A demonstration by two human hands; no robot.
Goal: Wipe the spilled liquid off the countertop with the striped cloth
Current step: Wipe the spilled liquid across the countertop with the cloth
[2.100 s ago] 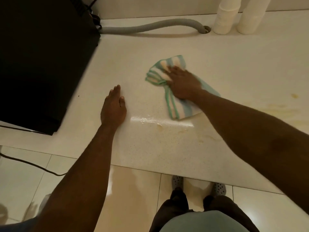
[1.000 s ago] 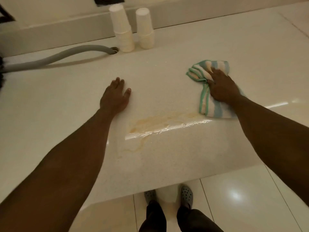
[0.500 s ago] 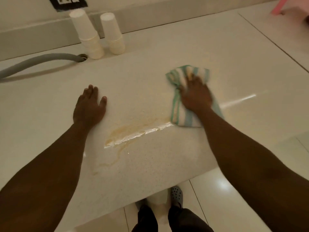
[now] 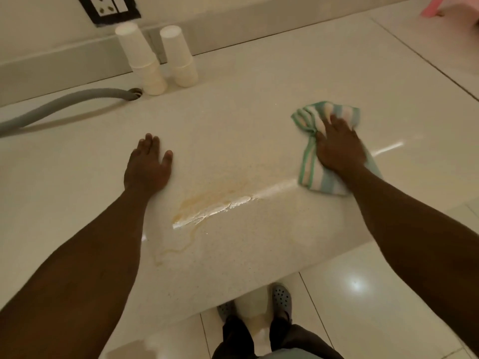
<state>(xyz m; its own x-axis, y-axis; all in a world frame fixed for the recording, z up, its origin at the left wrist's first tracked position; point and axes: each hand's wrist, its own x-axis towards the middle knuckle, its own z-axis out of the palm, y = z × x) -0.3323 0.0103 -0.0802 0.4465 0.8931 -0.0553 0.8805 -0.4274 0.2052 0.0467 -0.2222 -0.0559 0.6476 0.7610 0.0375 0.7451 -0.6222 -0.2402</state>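
A green, blue and white striped cloth [image 4: 312, 174] lies bunched on the pale countertop [image 4: 246, 104] at the right. My right hand [image 4: 339, 149] presses flat on top of it, fingers spread over the fabric. A yellowish spill [image 4: 207, 203] stretches across the counter between my hands, with a thin trail curling toward the front edge. The cloth's near corner sits just right of the spill's shiny end. My left hand [image 4: 149, 165] rests palm down on the bare counter, left of the spill, holding nothing.
Two stacks of upturned white paper cups [image 4: 141, 58] [image 4: 178, 57] stand at the back by the wall. A grey corrugated hose [image 4: 59, 103] runs from the left into a hole in the counter. A black wall socket [image 4: 108, 7] is above. Tiled floor and my shoes [image 4: 281, 297] lie below the counter edge.
My view has swung right, away from the black appliance. My right hand has slid the cloth over the counter right of the spill. My left hand has stayed flat on the counter.
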